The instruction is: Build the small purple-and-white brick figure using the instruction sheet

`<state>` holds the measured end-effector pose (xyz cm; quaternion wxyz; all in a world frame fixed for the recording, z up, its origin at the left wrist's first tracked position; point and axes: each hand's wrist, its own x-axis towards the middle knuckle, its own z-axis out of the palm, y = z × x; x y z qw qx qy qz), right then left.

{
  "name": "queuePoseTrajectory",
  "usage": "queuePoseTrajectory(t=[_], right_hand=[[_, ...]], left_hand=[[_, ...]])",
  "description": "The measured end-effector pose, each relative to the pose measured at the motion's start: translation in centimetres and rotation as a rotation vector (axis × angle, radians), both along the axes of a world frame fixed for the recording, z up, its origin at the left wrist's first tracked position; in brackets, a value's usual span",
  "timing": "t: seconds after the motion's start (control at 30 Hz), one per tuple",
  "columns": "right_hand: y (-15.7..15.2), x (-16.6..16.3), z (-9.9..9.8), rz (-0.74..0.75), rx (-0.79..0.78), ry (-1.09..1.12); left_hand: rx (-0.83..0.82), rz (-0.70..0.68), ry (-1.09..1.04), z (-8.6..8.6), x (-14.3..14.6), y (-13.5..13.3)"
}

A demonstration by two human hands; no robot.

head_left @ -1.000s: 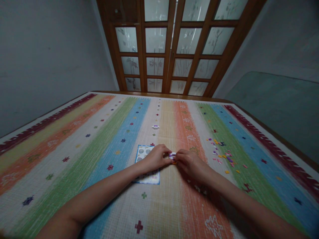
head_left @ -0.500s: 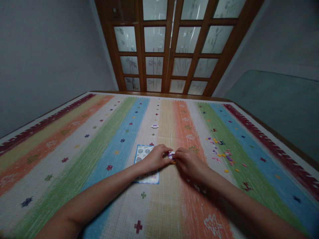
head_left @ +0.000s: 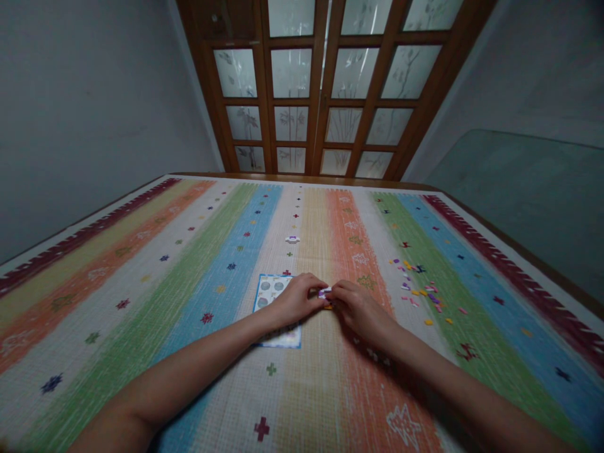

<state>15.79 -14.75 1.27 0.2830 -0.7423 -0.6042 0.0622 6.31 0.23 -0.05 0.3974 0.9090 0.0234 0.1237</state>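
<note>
My left hand and my right hand meet fingertip to fingertip over the striped cloth. Between them they pinch a small assembly of tiny bricks, white and purple on top with a bit of orange below. Both hands are closed on it. Under my left hand lies a printed sheet with a blue border and grey circles, partly hidden by the wrist.
Several loose small coloured pieces are scattered on the cloth to the right of my hands. One small white piece lies farther back in the middle. A wooden glazed door stands beyond the table's far edge.
The hands stay together on the small assembly with only slight finger shifts. The view has tilted a little, so everything sits slightly higher in the picture.
</note>
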Motion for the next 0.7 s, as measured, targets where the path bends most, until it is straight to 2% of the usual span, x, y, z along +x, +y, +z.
queuePoseTrajectory(t=[0.3,0.7], right_hand=[[-0.05,0.15,-0.59,-0.039,0.045,0.01],[-0.19,-0.14,-0.2,-0.15,0.044,0.101]], left_hand=[[-0.04,0.066,-0.117,-0.06,-0.34,-0.58],[0.034,-0.011,-0.102,-0.44,-0.37,-0.69]])
